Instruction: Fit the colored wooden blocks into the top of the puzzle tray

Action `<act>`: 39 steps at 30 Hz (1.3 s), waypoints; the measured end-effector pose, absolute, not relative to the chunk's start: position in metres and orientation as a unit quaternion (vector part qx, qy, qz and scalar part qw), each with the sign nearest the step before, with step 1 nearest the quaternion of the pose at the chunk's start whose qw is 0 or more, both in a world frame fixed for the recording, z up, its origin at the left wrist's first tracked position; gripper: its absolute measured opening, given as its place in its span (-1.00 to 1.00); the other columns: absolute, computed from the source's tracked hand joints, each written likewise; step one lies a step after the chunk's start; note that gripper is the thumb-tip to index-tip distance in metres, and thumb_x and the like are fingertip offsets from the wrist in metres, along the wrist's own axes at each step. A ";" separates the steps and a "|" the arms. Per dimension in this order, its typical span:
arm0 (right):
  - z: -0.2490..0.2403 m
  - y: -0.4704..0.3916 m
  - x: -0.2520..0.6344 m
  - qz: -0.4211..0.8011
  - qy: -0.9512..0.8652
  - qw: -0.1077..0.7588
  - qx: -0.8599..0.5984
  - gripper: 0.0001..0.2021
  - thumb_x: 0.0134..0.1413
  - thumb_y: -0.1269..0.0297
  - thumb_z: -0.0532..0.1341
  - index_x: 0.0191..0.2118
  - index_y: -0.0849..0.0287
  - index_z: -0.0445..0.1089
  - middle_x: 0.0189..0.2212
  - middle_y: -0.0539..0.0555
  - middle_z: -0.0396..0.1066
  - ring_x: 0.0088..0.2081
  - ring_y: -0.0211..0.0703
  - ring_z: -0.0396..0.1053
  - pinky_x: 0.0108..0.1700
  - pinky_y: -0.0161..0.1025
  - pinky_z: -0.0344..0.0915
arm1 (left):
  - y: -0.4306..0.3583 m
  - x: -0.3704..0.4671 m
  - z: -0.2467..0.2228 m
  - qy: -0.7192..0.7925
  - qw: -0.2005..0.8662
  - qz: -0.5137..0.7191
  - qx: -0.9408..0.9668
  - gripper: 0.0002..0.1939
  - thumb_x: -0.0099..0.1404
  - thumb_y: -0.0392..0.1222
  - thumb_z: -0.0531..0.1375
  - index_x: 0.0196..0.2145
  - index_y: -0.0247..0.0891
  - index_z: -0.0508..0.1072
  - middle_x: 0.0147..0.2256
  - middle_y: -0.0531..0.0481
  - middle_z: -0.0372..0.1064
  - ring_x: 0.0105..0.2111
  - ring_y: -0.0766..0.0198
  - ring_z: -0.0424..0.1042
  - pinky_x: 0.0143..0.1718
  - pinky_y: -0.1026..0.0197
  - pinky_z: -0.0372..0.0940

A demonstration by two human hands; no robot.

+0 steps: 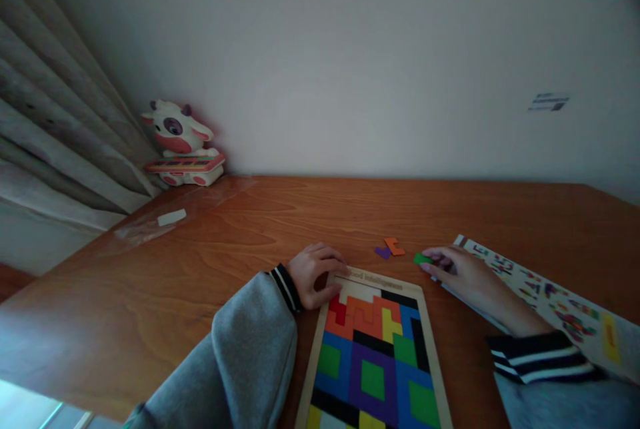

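Note:
A wooden puzzle board (431, 332) filled with coloured blocks lies on the table, its near end cut off by the frame. My left hand (317, 272) rests on the board's top left corner, fingers curled over the frame. Beyond the board's right corner, my right hand (453, 269) pinches a small green piece (423, 258) just at the table surface. An orange piece (395, 247) and a purple piece (383, 252) lie side by side on the wood, left of the green one.
A printed sheet (565, 309) lies under my right forearm. At the back left stands a cow toy with a keyboard (185, 146), near a curtain (55, 102). Clear tape with a white label (171, 217) is on the table (230, 229). A wall rises behind.

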State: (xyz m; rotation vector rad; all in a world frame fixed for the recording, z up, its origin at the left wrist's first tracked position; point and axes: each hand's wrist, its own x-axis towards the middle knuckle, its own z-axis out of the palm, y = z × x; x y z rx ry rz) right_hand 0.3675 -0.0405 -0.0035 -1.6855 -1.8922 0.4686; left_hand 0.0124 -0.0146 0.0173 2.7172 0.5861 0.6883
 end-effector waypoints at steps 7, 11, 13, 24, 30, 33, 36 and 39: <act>-0.005 -0.043 0.364 0.226 -0.663 0.312 -0.642 -0.74 -0.03 0.08 0.23 -0.26 0.13 0.40 -0.40 0.12 0.50 -0.39 -0.05 0.46 -0.34 -0.14 0.38 | -0.017 0.016 0.021 0.207 0.132 0.256 0.935 -0.75 0.32 -0.20 0.04 -0.14 -0.25 0.46 -0.15 -0.15 0.43 -0.13 0.14 0.39 -0.06 0.05 0.28; 0.001 -0.036 0.365 0.247 -0.655 0.332 -0.633 -0.81 -0.06 0.23 0.28 -0.27 0.12 0.36 -0.34 0.09 0.50 -0.32 -0.09 0.46 -0.26 -0.16 0.40 | -0.016 0.017 0.025 0.217 0.126 0.253 0.934 -0.77 0.35 -0.23 0.04 -0.14 -0.25 0.47 -0.17 -0.12 0.45 -0.15 0.17 0.40 -0.07 0.09 0.29; 0.011 -0.032 0.359 0.236 -0.651 0.330 -0.641 -0.83 -0.05 0.26 0.26 -0.27 0.12 0.36 -0.34 0.09 0.51 -0.31 -0.08 0.46 -0.23 -0.13 0.39 | -0.014 0.018 0.025 0.222 0.126 0.261 0.931 -0.79 0.35 -0.21 0.06 -0.15 -0.24 0.47 -0.21 -0.10 0.46 -0.17 0.19 0.42 -0.10 0.11 0.31; 0.041 -0.056 0.241 0.291 -0.733 0.384 -0.481 -0.86 0.06 0.19 0.28 -0.28 0.09 0.38 -0.39 0.01 0.51 -0.34 -0.16 0.47 -0.25 -0.21 0.38 | -0.020 0.029 0.017 0.320 0.262 0.403 0.816 -0.69 0.27 -0.03 0.22 -0.11 -0.25 0.51 -0.28 -0.06 0.53 -0.34 0.28 0.48 -0.31 0.28 0.37; 0.042 -0.060 0.244 0.248 -0.771 0.360 -0.464 -0.83 0.07 0.15 0.28 -0.25 0.10 0.40 -0.35 0.02 0.52 -0.31 -0.15 0.48 -0.23 -0.21 0.39 | -0.023 0.033 0.014 0.324 0.331 0.393 0.794 -0.74 0.28 -0.04 0.20 -0.29 -0.29 0.56 -0.35 -0.06 0.53 -0.38 0.29 0.47 -0.31 0.30 0.34; 0.034 -0.050 0.270 0.133 -0.768 0.367 -0.508 -0.79 0.10 0.13 0.25 -0.20 0.12 0.41 -0.21 0.12 0.50 -0.17 -0.03 0.45 -0.08 -0.06 0.37 | -0.023 0.035 0.011 0.383 0.355 0.405 0.751 -0.68 0.25 0.01 0.21 -0.31 -0.34 0.54 -0.41 -0.07 0.50 -0.44 0.30 0.44 -0.40 0.32 0.31; 0.019 -0.041 0.299 0.050 -0.766 0.344 -0.541 -0.72 0.19 0.19 0.15 -0.02 0.14 0.39 -0.05 0.19 0.46 0.00 0.05 0.38 0.08 0.06 0.26 | -0.022 0.036 0.009 0.410 0.375 0.404 0.726 -0.65 0.24 0.04 0.21 -0.29 -0.35 0.52 -0.44 -0.06 0.48 -0.47 0.31 0.41 -0.45 0.32 0.28; 0.008 -0.038 0.316 0.039 -0.784 0.296 -0.544 -0.68 0.23 0.22 0.10 0.05 0.15 0.38 -0.01 0.20 0.45 0.01 0.07 0.38 0.07 0.07 0.28 | -0.020 0.036 0.010 0.422 0.378 0.396 0.722 -0.63 0.23 0.06 0.21 -0.29 -0.36 0.51 -0.45 -0.05 0.47 -0.50 0.33 0.38 -0.47 0.32 0.26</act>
